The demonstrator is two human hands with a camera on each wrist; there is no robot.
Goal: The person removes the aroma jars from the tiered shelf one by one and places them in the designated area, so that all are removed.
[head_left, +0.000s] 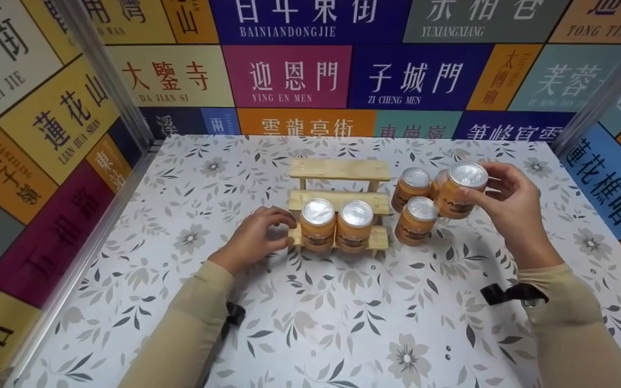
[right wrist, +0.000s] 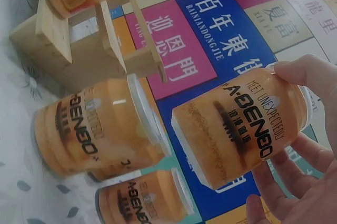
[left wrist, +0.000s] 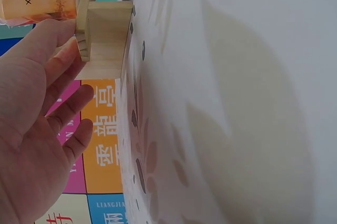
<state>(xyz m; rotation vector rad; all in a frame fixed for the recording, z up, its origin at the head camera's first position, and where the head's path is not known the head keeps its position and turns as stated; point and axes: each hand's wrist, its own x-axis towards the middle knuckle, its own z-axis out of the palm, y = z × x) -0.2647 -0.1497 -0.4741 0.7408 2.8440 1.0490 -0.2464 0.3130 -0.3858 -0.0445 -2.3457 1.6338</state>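
My right hand (head_left: 515, 202) grips a clear plastic can (head_left: 459, 194) with orange contents and a silver lid, thumb on one side and fingers on the other. In the right wrist view this can (right wrist: 239, 124) shows "A-BENBO" lettering. A small three-step wooden stand (head_left: 337, 170) is in the middle of the table. On its lowest step two matching cans (head_left: 318, 229) stand upright side by side. At that step's left end, my left hand (head_left: 259, 231) holds the stand between thumb and forefinger; its other fingers (left wrist: 79, 137) are loosely bent.
Right of the stand several more orange cans (head_left: 415, 223) stand on the table, one partly hidden behind the held can. The two upper steps carry nothing. A floral cloth (head_left: 299, 323) covers the table. Panels (head_left: 289, 75) with large characters rise at the back and both sides.
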